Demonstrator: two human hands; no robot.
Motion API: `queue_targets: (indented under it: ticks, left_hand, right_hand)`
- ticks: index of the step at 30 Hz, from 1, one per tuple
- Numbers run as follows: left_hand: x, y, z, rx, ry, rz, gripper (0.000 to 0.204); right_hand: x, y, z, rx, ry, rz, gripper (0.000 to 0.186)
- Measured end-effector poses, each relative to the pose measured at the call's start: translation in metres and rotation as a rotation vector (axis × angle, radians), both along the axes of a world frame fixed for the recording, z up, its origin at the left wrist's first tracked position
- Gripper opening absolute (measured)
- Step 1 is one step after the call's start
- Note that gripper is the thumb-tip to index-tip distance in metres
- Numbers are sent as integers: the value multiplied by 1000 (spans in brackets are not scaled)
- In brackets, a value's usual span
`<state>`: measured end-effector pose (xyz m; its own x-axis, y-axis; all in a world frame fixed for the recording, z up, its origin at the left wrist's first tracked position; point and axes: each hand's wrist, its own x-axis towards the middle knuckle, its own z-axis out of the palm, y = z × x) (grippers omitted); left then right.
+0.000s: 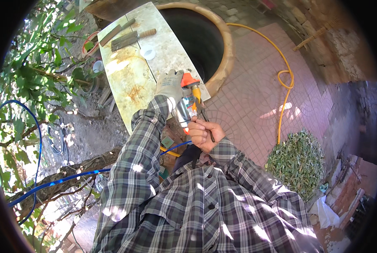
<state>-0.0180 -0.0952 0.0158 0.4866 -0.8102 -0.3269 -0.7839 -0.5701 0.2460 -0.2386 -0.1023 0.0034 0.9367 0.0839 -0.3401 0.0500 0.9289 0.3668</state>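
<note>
My left hand (169,87), in a pale work glove, is over the near right corner of a worn white board. Its fingers are bent against an orange-and-yellow fitting (190,82), and their grip is partly hidden. Bare and closed, my right hand (204,134) holds what looks like dark pliers (202,111), their upper end beside the fitting's yellow tip. Just left of the pliers is a shiny silver cylinder (182,111) with a printed label and an orange end. Whether the cylinder and fitting are joined cannot be made out.
The white board (133,80) carries a cleaver (127,40), another wooden-handled blade (112,33) and a small white cup (147,52). Beyond is a large round vat (227,42). A yellow hose (283,105) crosses the paving to piled leaves (298,162). Left, a blue hose (70,178) passes branches.
</note>
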Motion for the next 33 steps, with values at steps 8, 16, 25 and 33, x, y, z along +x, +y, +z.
queue_targets:
  ticks: [8,16,25,33]
  left_hand:
    - [3,2,-8,-25,10,9,79]
    - [37,17,-28,-409,702,173,68]
    - [-21,-30,-6,-116,-238,7,43]
    - [-8,-27,-4,-31,-173,-192,47]
  right_hand:
    - [-3,-13,-26,-950,615,505,4]
    - [15,-6,-14,-614,442,417,8]
    - [11,-15,-27,-474,321,384,9]
    - [-8,-18,-39,-313,35,365,5]
